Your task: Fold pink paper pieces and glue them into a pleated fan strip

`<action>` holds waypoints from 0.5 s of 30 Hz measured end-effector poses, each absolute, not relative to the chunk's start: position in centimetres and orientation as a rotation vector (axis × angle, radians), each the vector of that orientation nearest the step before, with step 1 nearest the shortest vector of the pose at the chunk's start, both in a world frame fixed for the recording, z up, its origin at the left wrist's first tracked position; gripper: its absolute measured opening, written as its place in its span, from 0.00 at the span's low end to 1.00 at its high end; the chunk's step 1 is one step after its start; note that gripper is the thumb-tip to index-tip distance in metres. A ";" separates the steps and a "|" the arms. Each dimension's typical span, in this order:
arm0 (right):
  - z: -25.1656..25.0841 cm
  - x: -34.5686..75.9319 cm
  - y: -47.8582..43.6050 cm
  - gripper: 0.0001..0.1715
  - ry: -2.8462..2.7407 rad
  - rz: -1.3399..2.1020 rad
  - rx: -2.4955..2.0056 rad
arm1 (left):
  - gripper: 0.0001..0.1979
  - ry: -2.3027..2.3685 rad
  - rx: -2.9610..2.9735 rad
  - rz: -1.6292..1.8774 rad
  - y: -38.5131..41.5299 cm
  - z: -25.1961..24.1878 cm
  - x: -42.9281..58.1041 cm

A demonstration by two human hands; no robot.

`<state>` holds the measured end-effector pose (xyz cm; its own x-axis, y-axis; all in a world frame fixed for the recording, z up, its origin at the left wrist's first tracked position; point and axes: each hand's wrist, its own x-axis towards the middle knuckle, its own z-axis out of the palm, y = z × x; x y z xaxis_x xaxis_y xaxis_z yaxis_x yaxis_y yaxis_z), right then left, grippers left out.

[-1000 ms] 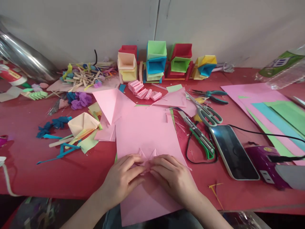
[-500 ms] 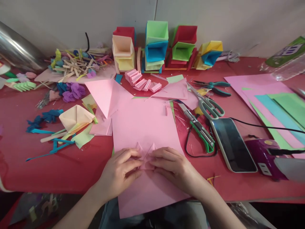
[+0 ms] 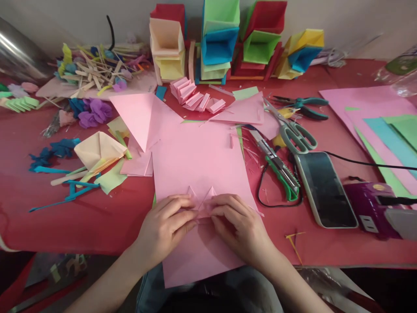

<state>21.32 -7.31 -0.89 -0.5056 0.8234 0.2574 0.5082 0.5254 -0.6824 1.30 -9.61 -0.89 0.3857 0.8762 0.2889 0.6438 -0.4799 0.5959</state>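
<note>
A small piece of folded pink paper, with two pointed flaps at its top, sits between my hands above a large pink sheet. My left hand pinches its left side, fingers bent together. On the right side, my right hand grips it in the same way, thumb below and fingers on top. A crease runs across its lower edge near the thumbs. My fingertips cover both ends of the folded paper.
Scissors, a green utility knife, pliers and a phone lie to the right. Folded paper boxes stand at the back. Purple paper flowers and a cream folded paper lie left.
The head view has tilted down and moved closer, so the surroundings shift. The lower edge of the folded paper now lifts up between my thumbs and fingers. Both hands keep their grip.
</note>
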 end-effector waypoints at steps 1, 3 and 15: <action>-0.9 21.3 -7.4 0.07 -2.194 0.732 -1.086 | 0.06 1.319 2.271 0.841 -9.6 -0.9 1.3; -0.7 21.4 -7.4 0.07 -2.205 0.735 -1.087 | 0.05 1.319 2.300 0.871 -9.7 -1.0 1.4; -0.9 21.6 -7.8 0.07 -2.356 0.516 -1.018 | 0.09 1.326 2.512 0.840 -10.1 -1.2 1.2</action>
<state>21.58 -7.80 -0.86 -0.5838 0.7518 0.3066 0.5547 0.6450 -0.5256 1.23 -10.06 -1.16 0.4430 0.8039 0.3970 0.7023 -0.5864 0.4037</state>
